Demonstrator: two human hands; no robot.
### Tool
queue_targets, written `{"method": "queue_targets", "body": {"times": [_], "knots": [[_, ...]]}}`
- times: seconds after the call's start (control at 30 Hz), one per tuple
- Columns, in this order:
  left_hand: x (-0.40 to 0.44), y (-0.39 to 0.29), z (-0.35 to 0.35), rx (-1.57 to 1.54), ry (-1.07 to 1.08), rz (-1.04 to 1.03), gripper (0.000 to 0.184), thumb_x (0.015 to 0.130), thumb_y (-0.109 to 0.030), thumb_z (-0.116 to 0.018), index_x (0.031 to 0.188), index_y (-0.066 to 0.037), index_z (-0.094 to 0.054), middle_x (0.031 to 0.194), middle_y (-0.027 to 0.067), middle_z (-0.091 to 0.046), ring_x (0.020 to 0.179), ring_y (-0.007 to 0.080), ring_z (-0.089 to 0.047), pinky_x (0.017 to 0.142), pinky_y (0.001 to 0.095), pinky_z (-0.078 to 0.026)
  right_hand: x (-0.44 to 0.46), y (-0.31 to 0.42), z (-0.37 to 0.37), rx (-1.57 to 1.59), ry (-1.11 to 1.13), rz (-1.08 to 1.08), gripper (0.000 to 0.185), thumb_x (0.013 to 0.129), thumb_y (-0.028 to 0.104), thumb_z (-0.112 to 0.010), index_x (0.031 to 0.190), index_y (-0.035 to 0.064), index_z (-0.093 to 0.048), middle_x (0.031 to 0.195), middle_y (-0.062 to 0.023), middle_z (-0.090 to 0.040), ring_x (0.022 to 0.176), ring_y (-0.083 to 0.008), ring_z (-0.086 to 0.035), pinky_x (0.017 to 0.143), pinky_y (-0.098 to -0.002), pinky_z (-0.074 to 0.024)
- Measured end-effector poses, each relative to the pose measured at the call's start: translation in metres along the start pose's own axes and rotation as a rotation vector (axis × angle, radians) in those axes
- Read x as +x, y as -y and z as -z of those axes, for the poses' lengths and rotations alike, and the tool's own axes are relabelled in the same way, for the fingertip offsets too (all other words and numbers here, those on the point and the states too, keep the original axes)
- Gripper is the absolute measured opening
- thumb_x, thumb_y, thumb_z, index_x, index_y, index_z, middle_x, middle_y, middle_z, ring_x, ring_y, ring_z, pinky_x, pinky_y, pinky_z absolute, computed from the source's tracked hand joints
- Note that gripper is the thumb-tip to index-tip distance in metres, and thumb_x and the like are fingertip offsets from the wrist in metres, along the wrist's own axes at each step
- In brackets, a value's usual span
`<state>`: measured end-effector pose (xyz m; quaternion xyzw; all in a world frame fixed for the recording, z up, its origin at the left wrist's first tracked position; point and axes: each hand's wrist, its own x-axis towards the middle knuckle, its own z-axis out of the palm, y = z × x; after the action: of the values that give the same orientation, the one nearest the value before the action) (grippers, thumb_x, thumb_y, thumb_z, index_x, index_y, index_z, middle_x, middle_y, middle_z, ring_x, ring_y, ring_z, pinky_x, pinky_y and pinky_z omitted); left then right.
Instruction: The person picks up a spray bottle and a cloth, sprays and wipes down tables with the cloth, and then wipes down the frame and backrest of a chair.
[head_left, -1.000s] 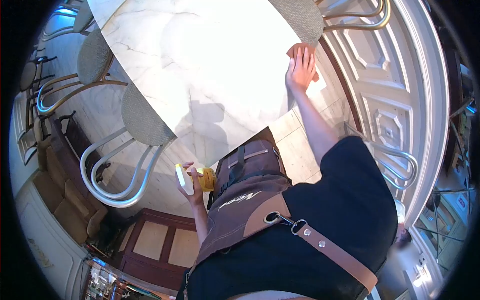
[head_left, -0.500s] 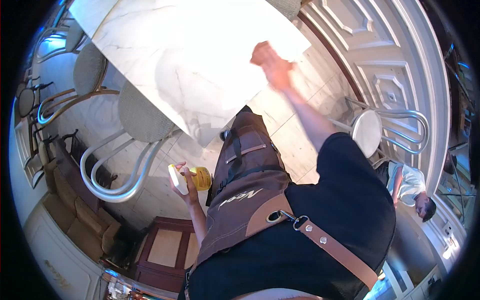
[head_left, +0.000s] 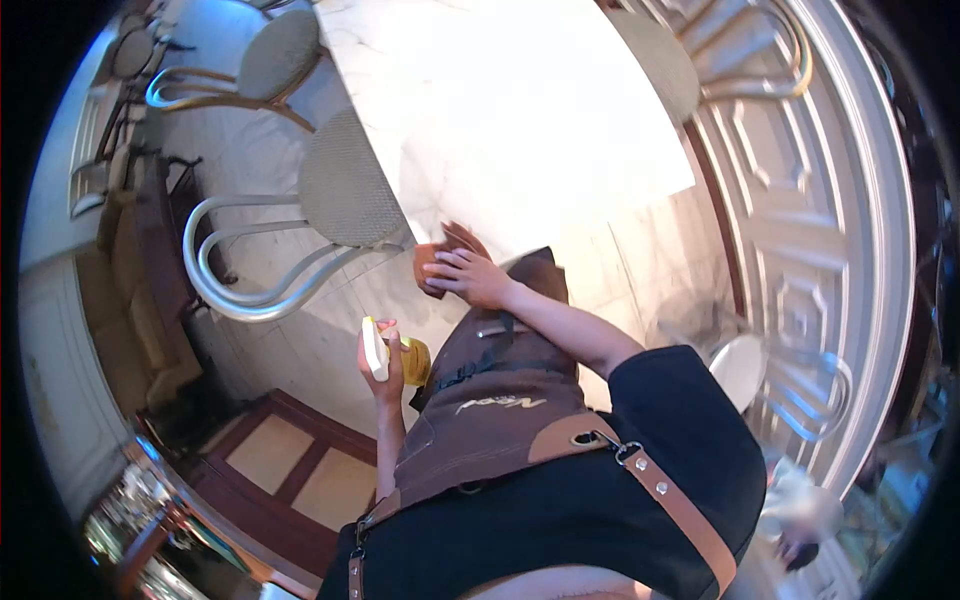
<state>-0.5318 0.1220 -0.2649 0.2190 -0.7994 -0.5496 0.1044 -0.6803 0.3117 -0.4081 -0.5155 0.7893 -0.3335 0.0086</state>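
My left hand point(head_left: 388, 372) is wrapped round the neck of a spray bottle point(head_left: 415, 362) with a white trigger head and yellow liquid inside. It hangs low, beside the brown apron point(head_left: 500, 375). A folded brown cloth point(head_left: 428, 270) lies under the fingers of my right hand point(head_left: 478, 278), which grips it at the near corner of the white marble-patterned table point(head_left: 430, 195). Part of the cloth sticks up beyond the knuckles. Bright glare washes out most of the tabletop.
A chair with a grey woven seat point(head_left: 350, 180) stands against the table's left side, another chair point(head_left: 280, 55) behind it. On the right are a grey seat point(head_left: 655, 65), a white round-seated chair point(head_left: 740, 370) and a panelled wall point(head_left: 770, 160). A blurred person point(head_left: 800, 510) is at lower right.
My right hand has swept from the table's far right edge to its near left corner, where the cloth now shows clearly. My left hand keeps the spray bottle. The view has turned.
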Motion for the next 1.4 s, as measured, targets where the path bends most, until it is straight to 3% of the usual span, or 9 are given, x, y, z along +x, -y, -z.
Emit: {"method": "queue_targets", "body": {"times": [0.2,0.33,0.57,0.63,0.83,0.9,1.1,1.2,1.4], "knots": [[0.012,0.001,-0.023,-0.045,-0.107,0.096,0.019,0.094,0.000,-0.064,0.111,0.001,-0.058,0.108,0.0142,-0.066,0.069,0.0129,-0.065,0.058,0.0250,-0.055,-0.066,-0.153,0.125,-0.369,-0.003,-0.486,0.026,0.087,0.015,-0.060,0.113,0.0133,-0.067,0.118,-0.0073,-0.069,0.116,-0.0265,-0.060,0.098,-0.0596,-0.0356],[0.019,-0.006,-0.038,-0.040,-0.136,0.148,0.017,0.093,-0.001,-0.064,0.109,0.001,-0.058,0.107,0.0129,-0.067,0.065,0.0127,-0.064,0.058,0.0252,-0.054,-0.069,-0.285,0.207,-0.753,-0.367,-1.014,0.052,0.102,0.036,-0.048,0.150,0.0159,-0.048,0.159,-0.0127,-0.037,0.142,-0.0387,-0.036,0.115,-0.0590,-0.0237],[0.030,-0.039,-0.065,0.000,-0.262,0.306,0.020,0.094,-0.001,-0.064,0.111,0.001,-0.056,0.110,0.0159,-0.065,0.068,0.0148,-0.065,0.061,0.0261,-0.054,0.150,-0.412,0.169,-0.868,-0.333,-0.767,0.056,0.100,0.039,-0.049,0.150,0.0148,-0.048,0.156,-0.0107,-0.044,0.144,-0.0367,-0.035,0.115,-0.0597,-0.0250],[0.031,-0.056,-0.073,0.036,-0.272,0.341,0.019,0.094,-0.001,-0.064,0.111,0.001,-0.056,0.110,0.0160,-0.065,0.069,0.0149,-0.065,0.061,0.0259,-0.054,0.236,-0.394,0.144,-0.194,-0.305,-0.702,0.044,0.093,0.027,-0.053,0.135,0.0128,-0.059,0.138,-0.0096,-0.058,0.132,-0.0307,-0.047,0.108,-0.0521,-0.0329],[0.040,-0.067,-0.094,0.015,-0.315,0.406,0.018,0.093,0.000,-0.064,0.109,0.001,-0.056,0.109,0.0159,-0.067,0.068,0.0155,-0.066,0.061,0.0258,-0.053,0.254,-0.178,0.020,-0.143,-0.129,0.118,0.027,0.086,0.021,-0.056,0.111,0.0111,-0.062,0.112,-0.0045,-0.060,0.120,-0.0252,-0.053,0.108,-0.0467,-0.0364],[0.045,-0.069,-0.096,0.038,-0.304,0.423,0.020,0.095,-0.001,-0.063,0.113,0.000,-0.055,0.112,0.0150,-0.066,0.070,0.0148,-0.066,0.063,0.0252,-0.053,0.190,-0.154,-0.010,0.114,0.043,0.309,0.046,0.090,0.025,-0.054,0.133,0.0115,-0.060,0.146,-0.0072,-0.054,0.140,-0.0278,-0.044,0.119,-0.0509,-0.0274],[0.037,-0.065,-0.096,0.044,-0.412,0.465,0.022,0.095,-0.001,-0.063,0.115,0.001,-0.054,0.114,0.0157,-0.064,0.073,0.0151,-0.066,0.065,0.0264,-0.054,0.075,-0.258,0.152,-0.118,0.100,0.023,0.042,0.093,0.013,-0.060,0.135,0.0156,-0.062,0.145,-0.0085,-0.054,0.137,-0.0294,-0.046,0.111,-0.0479,-0.0321],[0.016,-0.048,-0.096,-0.009,-0.537,0.461,0.024,0.096,-0.001,-0.063,0.117,0.000,-0.053,0.117,0.0162,-0.063,0.074,0.0144,-0.066,0.067,0.0261,-0.054,0.106,-0.359,0.248,-0.219,0.275,-0.735,0.051,0.096,0.021,-0.058,0.146,0.0089,-0.051,0.155,-0.0116,-0.044,0.145,-0.0329,-0.037,0.119,-0.0530,-0.0261],[0.001,-0.055,-0.091,0.073,-0.594,0.536,0.024,0.096,-0.005,-0.063,0.118,0.000,-0.053,0.118,0.0152,-0.063,0.075,0.0146,-0.065,0.069,0.0274,-0.053,0.229,-0.495,0.175,-0.838,-0.356,-0.450,0.047,0.099,0.036,-0.051,0.140,0.0153,-0.058,0.149,-0.0087,-0.053,0.136,-0.0350,-0.048,0.111,-0.0496,-0.0356]]}}
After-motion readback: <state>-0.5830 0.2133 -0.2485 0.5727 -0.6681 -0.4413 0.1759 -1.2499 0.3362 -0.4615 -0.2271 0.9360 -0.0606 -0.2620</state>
